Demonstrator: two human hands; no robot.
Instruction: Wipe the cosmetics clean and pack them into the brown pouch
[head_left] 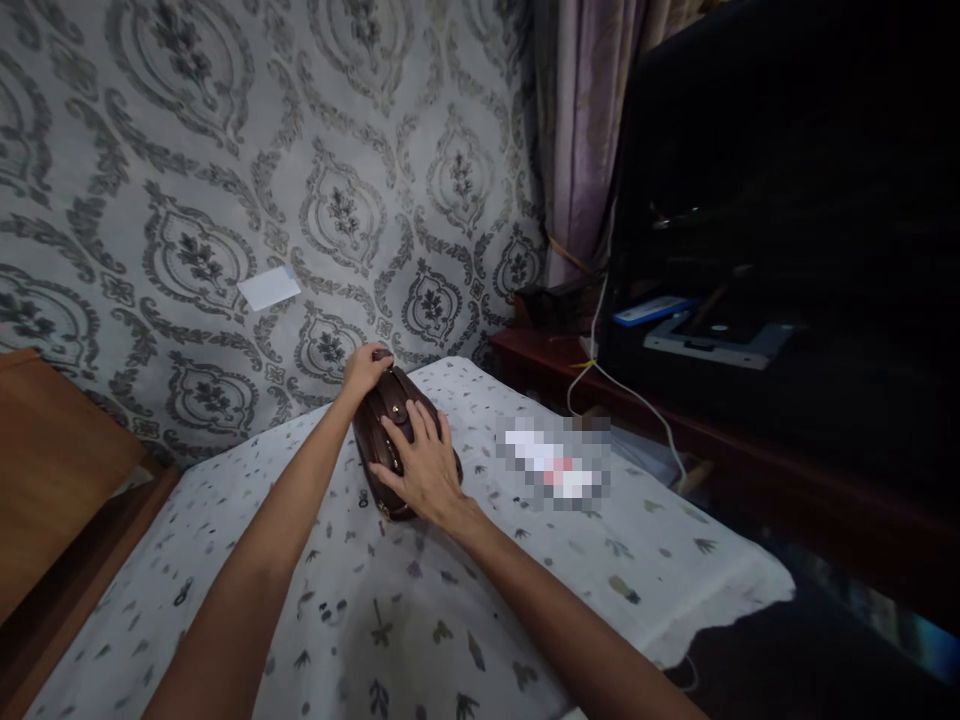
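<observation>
A dark brown leather bag [382,415] lies on the white printed cloth, with a small metal stud or clasp on its upper face. Around the far end of the bag my left hand [366,370] is closed, its fingers curled over the edge near a short strap or tab. My right hand [429,468] rests on the near part of the bag, palm down and fingers spread. It covers part of the bag's surface. The bag's underside is hidden.
The patterned cloth [450,590] covers the surface in front of me. A blurred-out item [551,460] lies to the right. Beyond it are a white cable [634,395] and a large dark screen [787,200]. Brown wooden furniture [60,470] stands at left; a papered wall [337,120] is behind.
</observation>
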